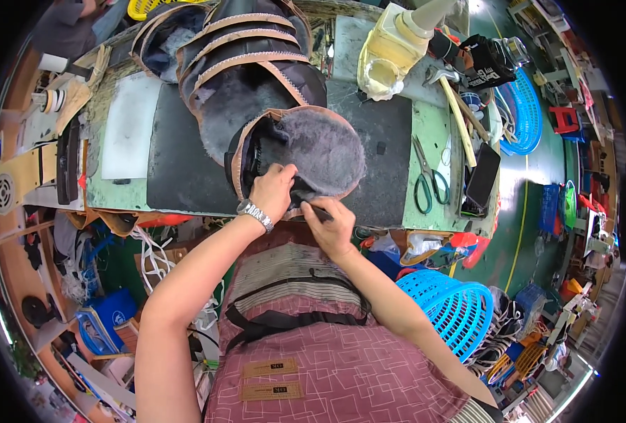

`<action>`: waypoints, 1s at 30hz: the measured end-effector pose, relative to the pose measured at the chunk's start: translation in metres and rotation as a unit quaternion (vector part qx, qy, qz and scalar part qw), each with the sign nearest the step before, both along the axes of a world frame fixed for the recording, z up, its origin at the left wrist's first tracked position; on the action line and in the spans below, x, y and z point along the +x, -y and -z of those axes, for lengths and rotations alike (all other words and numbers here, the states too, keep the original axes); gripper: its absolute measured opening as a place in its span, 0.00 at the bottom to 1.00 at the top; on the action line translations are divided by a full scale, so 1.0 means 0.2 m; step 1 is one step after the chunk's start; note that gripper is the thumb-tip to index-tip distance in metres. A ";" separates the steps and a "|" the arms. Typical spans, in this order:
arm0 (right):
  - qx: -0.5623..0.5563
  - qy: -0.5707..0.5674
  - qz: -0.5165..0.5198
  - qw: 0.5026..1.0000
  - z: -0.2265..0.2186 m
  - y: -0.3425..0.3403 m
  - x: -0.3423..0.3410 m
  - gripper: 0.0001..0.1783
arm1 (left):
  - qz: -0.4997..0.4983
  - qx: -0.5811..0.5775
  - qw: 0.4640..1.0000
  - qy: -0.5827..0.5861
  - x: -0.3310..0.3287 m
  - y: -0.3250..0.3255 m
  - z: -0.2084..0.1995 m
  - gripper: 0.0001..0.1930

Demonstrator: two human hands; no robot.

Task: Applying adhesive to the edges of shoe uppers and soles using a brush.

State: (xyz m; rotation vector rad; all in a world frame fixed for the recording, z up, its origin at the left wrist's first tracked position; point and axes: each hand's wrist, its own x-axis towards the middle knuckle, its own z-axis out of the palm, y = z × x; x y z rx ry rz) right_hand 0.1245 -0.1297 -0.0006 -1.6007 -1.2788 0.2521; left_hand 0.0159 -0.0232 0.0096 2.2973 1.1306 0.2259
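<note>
A round black piece lined with grey fur (325, 149) lies at the near edge of the work table, its rim bound in tan zigzag-cut edging. My left hand (273, 192), with a metal watch at the wrist, is closed on the near left part of this piece, fingers reaching inside. At its near rim my right hand (332, 224) is closed too, with a dark slim thing between the fingers that I cannot make out. Behind it, a stack of similar fur-lined pieces (235, 99) with tan edging leans away across a black mat (186, 162).
Right of the mat lie green-handled scissors (425, 180), a hammer (459, 120) and a black phone (483, 176). A glue-crusted yellowish container (390, 56) stands at the back. A white sheet (128, 127) lies at left. Blue baskets (447, 303) stand below the table's right side.
</note>
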 end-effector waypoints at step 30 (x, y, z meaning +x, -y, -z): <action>-0.156 -0.750 -0.191 0.613 0.20 -0.15 0.27 0.08 | -0.004 -0.020 0.994 -0.108 -0.07 0.00 -0.11 0.18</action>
